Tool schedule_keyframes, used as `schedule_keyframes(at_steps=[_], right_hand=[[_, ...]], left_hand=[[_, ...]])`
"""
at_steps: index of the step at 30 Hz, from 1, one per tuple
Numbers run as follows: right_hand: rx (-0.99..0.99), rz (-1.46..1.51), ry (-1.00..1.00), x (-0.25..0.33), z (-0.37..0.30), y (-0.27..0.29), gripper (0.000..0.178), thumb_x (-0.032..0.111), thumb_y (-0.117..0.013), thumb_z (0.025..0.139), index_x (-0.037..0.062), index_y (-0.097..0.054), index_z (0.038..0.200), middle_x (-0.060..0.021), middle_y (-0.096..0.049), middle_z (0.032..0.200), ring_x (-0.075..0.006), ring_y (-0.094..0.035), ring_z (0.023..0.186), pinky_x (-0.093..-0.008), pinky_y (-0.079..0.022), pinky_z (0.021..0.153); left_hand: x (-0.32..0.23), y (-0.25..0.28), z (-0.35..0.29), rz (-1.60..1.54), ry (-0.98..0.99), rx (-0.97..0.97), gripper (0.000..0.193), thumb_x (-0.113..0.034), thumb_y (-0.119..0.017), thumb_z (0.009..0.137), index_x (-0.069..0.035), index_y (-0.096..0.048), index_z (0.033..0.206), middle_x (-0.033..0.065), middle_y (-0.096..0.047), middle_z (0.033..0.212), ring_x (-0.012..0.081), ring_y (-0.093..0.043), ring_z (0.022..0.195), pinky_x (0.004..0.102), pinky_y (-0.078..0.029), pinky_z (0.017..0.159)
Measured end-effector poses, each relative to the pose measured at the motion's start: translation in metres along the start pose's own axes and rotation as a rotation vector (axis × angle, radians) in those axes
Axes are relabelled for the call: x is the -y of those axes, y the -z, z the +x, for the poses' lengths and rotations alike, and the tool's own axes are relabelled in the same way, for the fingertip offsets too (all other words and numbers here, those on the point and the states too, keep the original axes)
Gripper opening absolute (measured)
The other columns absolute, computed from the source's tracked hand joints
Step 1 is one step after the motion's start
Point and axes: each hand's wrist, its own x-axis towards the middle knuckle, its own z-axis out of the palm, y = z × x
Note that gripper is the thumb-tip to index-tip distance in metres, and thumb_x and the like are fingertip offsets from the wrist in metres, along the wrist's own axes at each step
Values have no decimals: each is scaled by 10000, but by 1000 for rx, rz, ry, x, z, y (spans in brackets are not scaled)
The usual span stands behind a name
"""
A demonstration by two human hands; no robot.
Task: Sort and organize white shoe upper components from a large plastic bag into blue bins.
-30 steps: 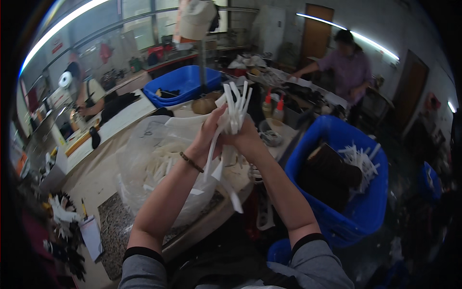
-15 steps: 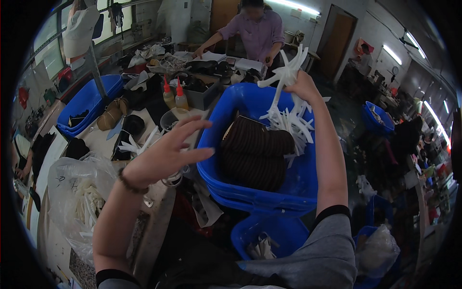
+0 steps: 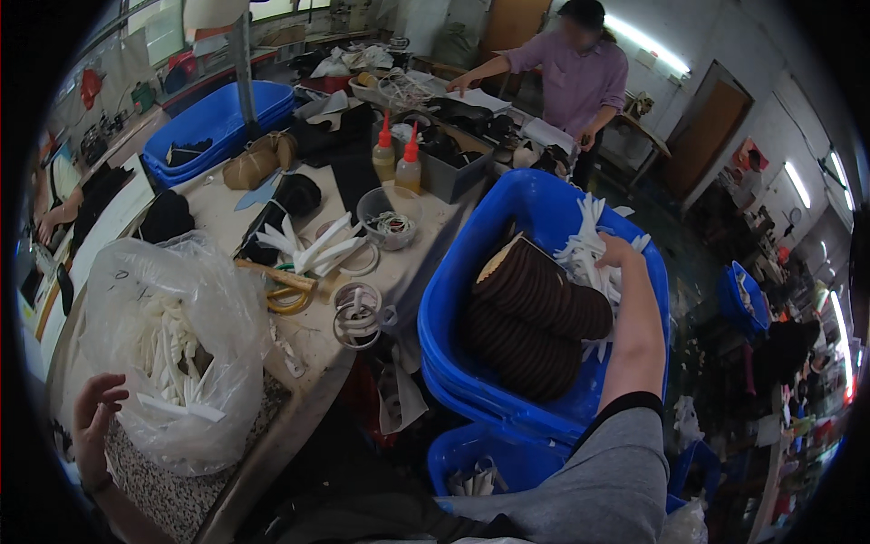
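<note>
Clear plastic, creased and slack, forms the bag (image 3: 231,299) just right of your left hand (image 3: 98,412). Note that hand's state: fingers loosely bent, nothing visible in the grasp; contact with the bag cannot be confirmed. The bag stands by the table's near edge, on a speckled, stone-like slab (image 3: 177,508). Inside lie the bagged strips (image 3: 168,363), white to cream, narrow, limp and tangled; judged by position, this portion is left to move.

Right of the bag, toward the right edge of the table (image 3: 317,354), locate the loose strips (image 3: 326,249): flat, fanned, matte white, also outside the tub. Beside them are a round clear cup (image 3: 391,222) of thin loops and, at the edge, ring-shaped rolls (image 3: 358,317).

Past that edge is the tub (image 3: 530,199), smooth blue plastic with rounded corners. Its left and middle part holds the brown stack (image 3: 544,295), deeply ribbed. Along its right wall lie the tub strips (image 3: 584,249), overlapping and stiff-looking; this portion appears already placed. Your right hand (image 3: 622,254) rests over them, fingers bent downward; whether it grips or has released cannot be determined.
</note>
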Motion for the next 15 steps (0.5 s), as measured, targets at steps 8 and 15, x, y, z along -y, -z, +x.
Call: schedule_keyframes(at_steps=[8, 15], right_hand=[[-659, 206, 542, 207, -159, 133, 437, 50, -688, 792, -42, -575, 1203, -217, -608, 1187, -324, -596, 1109, -410, -473, 924], [-212, 538, 1727, 526, -358, 62, 221, -1, -668, 782, -10, -624, 998, -157, -660, 920, -325, -654, 806, -375, -525, 714]], left_hand=[[41, -1, 46, -67, -129, -42, 273, -185, -558, 971, -11, -630, 1169, 50, -652, 1160, 132, -596, 1050, 279, -459, 906], [77, -20, 50, 546, 52, -39, 229, -135, -736, 795, 14, -622, 925, 123, -647, 1005, 270, -652, 864, 336, -531, 775]])
